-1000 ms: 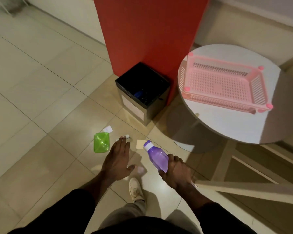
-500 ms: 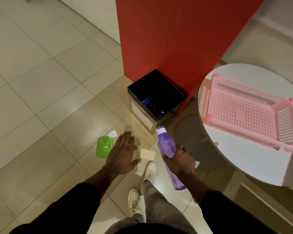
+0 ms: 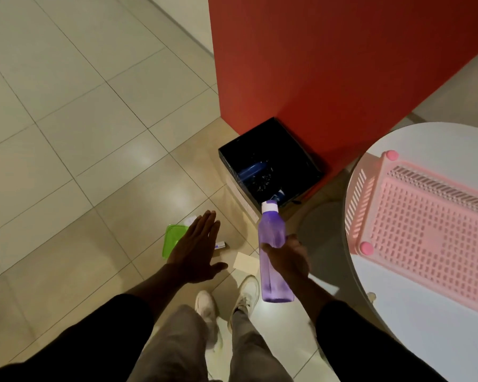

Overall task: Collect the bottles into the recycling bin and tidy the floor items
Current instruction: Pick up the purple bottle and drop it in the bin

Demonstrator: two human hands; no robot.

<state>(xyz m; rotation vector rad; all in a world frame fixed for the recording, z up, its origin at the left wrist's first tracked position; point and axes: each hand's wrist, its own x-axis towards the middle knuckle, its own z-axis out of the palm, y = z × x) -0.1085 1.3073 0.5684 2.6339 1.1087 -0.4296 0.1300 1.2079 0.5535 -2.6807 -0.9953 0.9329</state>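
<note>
While the purple bottle (image 3: 272,252) is held cap-first toward the black bin (image 3: 309,168), the step in hand appears to be dropping it in. To do this well, the person should carry the bottle on until its white cap is clear over the bin's open mouth, not just at the near rim, then tip it and let go low, so it slides in beside the blue bottle (image 3: 250,172) already lying inside (a release from too far back would likely strike the rim and bounce to the floor).

Right hand (image 3: 287,257): fingers wrapped around the bottle's middle, clamped on it, bottle tilted with its base toward the person.

Left hand (image 3: 195,250): flat, palm down, fingers straight and close together, thumb out; it holds nothing and hangs above the floor items.

Still on the tiles: a green lid (image 3: 173,239), a small tube (image 3: 220,245), a card (image 3: 246,262). A pink basket (image 3: 431,224) sits on the round white table (image 3: 414,340).
</note>
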